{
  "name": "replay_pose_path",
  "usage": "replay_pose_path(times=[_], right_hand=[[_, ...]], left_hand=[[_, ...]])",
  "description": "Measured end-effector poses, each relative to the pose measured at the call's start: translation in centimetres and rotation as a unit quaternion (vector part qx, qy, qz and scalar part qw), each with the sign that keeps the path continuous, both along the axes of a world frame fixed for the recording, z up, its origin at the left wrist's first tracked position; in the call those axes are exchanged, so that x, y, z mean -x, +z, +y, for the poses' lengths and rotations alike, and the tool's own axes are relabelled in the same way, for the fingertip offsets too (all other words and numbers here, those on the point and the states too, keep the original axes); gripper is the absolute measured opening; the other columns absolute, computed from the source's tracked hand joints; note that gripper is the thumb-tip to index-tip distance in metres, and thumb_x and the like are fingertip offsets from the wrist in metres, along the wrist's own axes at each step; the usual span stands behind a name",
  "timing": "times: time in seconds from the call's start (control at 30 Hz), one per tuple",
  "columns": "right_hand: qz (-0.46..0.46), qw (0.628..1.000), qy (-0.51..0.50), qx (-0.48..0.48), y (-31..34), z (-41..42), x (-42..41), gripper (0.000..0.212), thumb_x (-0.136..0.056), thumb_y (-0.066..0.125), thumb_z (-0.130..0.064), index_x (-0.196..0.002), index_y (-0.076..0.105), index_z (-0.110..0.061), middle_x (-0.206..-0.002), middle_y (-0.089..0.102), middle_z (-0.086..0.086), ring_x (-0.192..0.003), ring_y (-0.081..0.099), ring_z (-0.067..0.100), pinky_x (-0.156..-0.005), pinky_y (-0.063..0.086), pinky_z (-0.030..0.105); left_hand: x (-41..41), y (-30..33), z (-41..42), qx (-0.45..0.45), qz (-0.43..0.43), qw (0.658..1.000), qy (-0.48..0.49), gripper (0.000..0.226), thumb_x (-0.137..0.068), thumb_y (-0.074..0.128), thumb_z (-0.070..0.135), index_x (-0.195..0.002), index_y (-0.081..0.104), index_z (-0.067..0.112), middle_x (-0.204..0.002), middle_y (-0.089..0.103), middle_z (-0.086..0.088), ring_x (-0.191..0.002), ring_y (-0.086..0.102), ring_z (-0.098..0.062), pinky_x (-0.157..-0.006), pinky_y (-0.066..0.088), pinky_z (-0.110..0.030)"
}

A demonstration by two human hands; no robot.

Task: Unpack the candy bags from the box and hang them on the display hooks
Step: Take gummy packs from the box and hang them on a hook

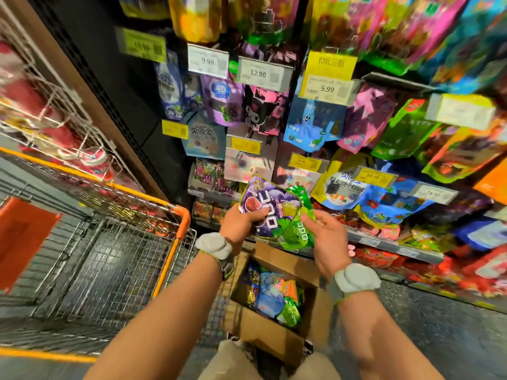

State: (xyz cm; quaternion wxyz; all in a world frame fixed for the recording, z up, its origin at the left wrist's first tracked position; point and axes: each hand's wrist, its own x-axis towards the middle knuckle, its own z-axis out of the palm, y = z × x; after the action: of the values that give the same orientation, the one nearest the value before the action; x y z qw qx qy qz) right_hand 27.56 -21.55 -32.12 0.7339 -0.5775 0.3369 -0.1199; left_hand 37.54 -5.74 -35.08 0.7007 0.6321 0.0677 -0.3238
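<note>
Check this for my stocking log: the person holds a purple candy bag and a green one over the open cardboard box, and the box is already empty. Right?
Not quite. The head view shows the cardboard box is not empty; several bags still lie inside. The rest stands: the left hand grips the purple candy bag and the right hand pinches the green one, both above the open box.

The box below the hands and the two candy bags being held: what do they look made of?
Box: plain brown corrugated cardboard, matte, flaps folded open. Purple bag and green bag: thin glossy plastic film, probably foil-lined, judging by bright glints and crinkles. The left hand holds them; the right hand pinches the green one.
</note>
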Motion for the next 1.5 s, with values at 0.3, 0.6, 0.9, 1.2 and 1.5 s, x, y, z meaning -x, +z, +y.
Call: replay_pose_path(times=[0.3,0.6,0.9,1.2,1.5], right_hand=[[-0.029,0.999,-0.006,0.022,2.9,-0.7,0.7,0.006,-0.087,0.072,-0.008,-0.093,0.071,-0.009,-0.081,0.074,-0.007,-0.073,0.066,0.002,-0.074,0.051,0.018],[-0.056,0.998,0.001,-0.002,4.9,-2.9,3.3,0.029,-0.084,0.076,-0.015,-0.111,0.068,-0.005,-0.110,0.069,0.001,-0.106,0.061,0.015,-0.092,0.040,0.029],[-0.091,0.992,0.077,0.030,8.6,-5.4,3.8,0.006,-0.084,0.075,-0.010,-0.089,0.071,-0.009,-0.088,0.072,0.002,-0.085,0.066,0.015,-0.081,0.049,0.029],[-0.132,0.980,0.107,0.105,13.3,-4.0,1.7,0.012,-0.088,0.070,-0.002,-0.082,0.061,-0.006,-0.061,0.054,-0.009,-0.052,0.047,-0.003,-0.056,0.040,0.012],[-0.095,0.989,0.107,0.047,17.5,-1.8,-2.8,0.017,-0.098,0.058,-0.012,-0.099,0.067,0.002,-0.087,0.068,0.012,-0.081,0.065,0.024,-0.076,0.058,0.035]], left_hand=[[1.0,4.1,1.6,0.056,0.019,0.998,0.034,0.036,-0.079,0.077,0.019,-0.112,0.069,0.006,-0.116,0.068,-0.021,-0.094,0.065,-0.033,-0.076,0.058,-0.040],[3.4,8.1,0.9,0.051,-0.012,0.993,0.102,0.034,-0.082,0.075,0.019,-0.109,0.069,-0.001,-0.107,0.070,-0.022,-0.091,0.067,-0.035,-0.083,0.052,-0.051],[4.5,12.6,0.8,0.029,-0.095,0.989,0.109,0.020,-0.082,0.062,-0.011,-0.100,0.066,-0.002,-0.076,0.074,-0.010,-0.064,0.070,-0.023,-0.056,0.057,-0.032],[5.5,15.9,-2.1,0.027,-0.235,0.968,0.083,0.021,-0.093,0.061,0.008,-0.113,0.062,0.000,-0.076,0.070,-0.005,-0.085,0.070,-0.013,-0.080,0.056,-0.028],[3.7,18.1,-3.8,0.136,-0.164,0.976,0.043,0.025,-0.098,0.057,0.018,-0.113,0.067,0.001,-0.108,0.072,-0.016,-0.100,0.069,-0.033,-0.087,0.056,-0.043]])
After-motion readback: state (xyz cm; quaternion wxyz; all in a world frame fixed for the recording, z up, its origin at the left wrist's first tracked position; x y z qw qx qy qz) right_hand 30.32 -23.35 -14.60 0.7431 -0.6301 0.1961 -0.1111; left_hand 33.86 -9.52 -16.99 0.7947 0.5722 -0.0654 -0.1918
